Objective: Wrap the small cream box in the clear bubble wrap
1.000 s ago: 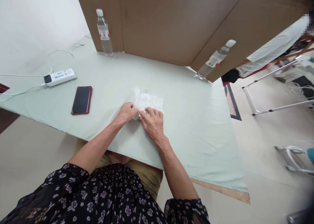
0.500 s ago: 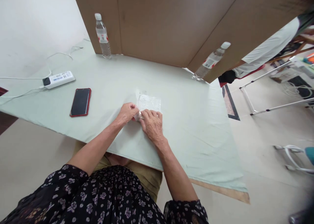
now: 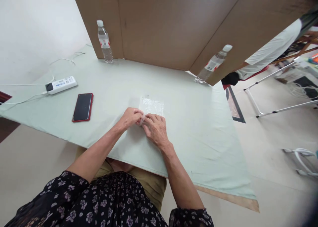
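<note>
A small clear bubble-wrap pouch (image 3: 152, 106) lies flat on the pale green tablecloth (image 3: 193, 121) in front of me. My left hand (image 3: 130, 117) pinches the pouch's near left edge with fingers curled. My right hand (image 3: 156, 129) rests on the near edge beside it, fingertips pressing the same spot. The two hands touch each other over the pouch's near corner, which they hide.
A red-cased phone (image 3: 82, 107) lies screen-up to the left, with a white power strip (image 3: 61, 85) and cables beyond it. Two water bottles (image 3: 104, 42) (image 3: 213, 64) stand against a brown cardboard screen (image 3: 174, 25). A person in white (image 3: 273, 48) sits at the far right.
The hands have closed together over the pouch's near edge, covering more of it. The view has shifted slightly; the rest stays put.
</note>
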Tool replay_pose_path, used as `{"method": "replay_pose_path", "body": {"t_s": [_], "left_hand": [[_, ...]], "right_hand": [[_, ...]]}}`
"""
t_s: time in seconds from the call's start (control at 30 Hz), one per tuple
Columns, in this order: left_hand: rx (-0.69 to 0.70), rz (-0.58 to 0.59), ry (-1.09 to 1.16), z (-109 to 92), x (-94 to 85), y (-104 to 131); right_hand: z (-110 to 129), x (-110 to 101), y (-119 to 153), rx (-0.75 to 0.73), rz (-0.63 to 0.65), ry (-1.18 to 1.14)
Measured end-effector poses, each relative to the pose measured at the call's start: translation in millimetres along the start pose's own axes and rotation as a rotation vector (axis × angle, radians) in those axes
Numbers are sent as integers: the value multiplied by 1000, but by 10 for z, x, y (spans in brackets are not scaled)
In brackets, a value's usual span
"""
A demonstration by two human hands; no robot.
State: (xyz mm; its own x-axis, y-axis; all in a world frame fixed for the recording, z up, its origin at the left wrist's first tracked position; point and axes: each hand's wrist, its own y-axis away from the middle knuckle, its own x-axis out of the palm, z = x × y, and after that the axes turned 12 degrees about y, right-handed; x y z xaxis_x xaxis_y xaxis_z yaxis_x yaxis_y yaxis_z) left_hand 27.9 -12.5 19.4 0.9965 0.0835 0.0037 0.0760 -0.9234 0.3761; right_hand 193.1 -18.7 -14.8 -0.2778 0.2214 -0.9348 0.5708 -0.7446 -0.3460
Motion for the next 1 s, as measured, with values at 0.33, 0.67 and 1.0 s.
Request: {"method": "replay_pose_path", "body": {"t_s": [0.33,0.67,1.0], "left_hand": [[659,-58,-769,307,62,17],[705,8,-853,342,43,6],[569,57,-844,277,84,-61]], "right_hand": [[-551,-194,307,625,-72,-328],[-463,142,140,738,37,-390],[-210,77,-79,703,-74,-531]]}}
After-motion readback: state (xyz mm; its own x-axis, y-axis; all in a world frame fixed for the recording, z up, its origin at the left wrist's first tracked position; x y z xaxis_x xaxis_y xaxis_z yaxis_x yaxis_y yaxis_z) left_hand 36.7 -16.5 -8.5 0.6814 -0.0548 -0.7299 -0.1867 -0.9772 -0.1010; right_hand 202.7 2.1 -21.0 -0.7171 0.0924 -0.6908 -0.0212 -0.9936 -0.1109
